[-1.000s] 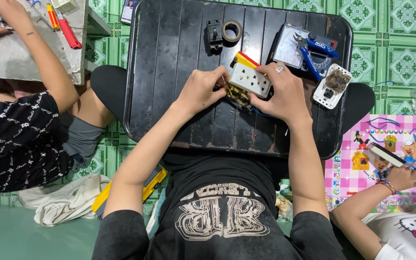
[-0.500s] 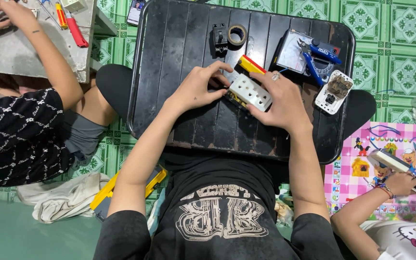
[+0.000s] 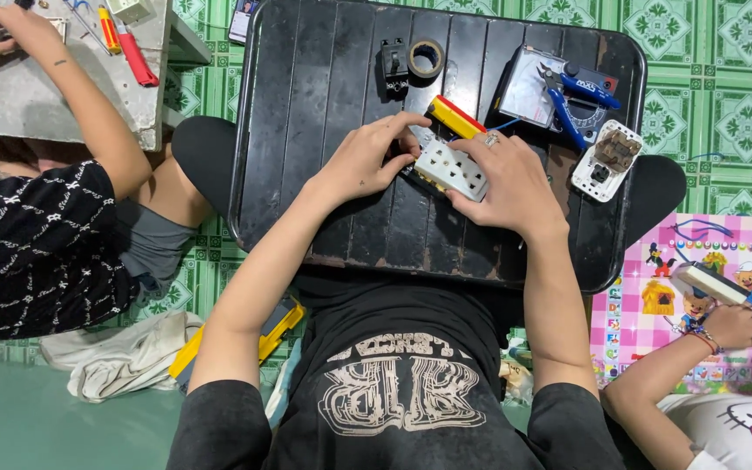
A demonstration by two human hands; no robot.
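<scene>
We have both hands, left (image 3: 365, 159) and right (image 3: 511, 184), clamped on the white socket block (image 3: 451, 168), its long axis slanting down to the right between them.

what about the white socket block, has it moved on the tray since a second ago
Yes, slightly. The white socket block, gripped by the right hand, has come toward the person, farther from the tape roll on the black tray.

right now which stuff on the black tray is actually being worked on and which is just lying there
In hand: white socket block, held by left hand and right hand; red-yellow screwdriver.

Lying about: tape roll, blue pliers, white socket plate, black switch part.
</scene>
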